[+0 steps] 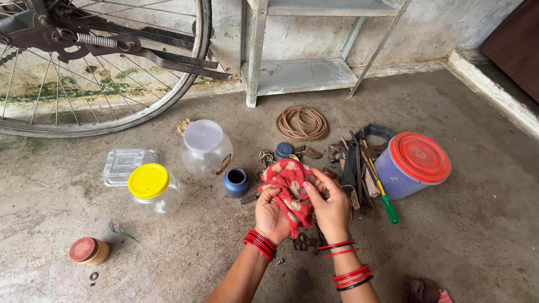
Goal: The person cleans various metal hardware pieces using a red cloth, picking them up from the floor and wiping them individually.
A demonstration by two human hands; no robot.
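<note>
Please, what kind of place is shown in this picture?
Probably an informal bicycle repair spot on a bare concrete floor. A bicycle wheel stands at the wall, hand tools lie in a heap, and both hands hold a red cloth with small metal washers.

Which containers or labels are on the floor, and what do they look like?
Clear jar, left: round, yellow lid.
Clear jar, centre: translucent lid, small dark label.
Foil tray, far left: silver, rectangular.
Small jar, lower left: red lid.
Tub, right: bluish, red lid.
Small blue pot: open.
</note>
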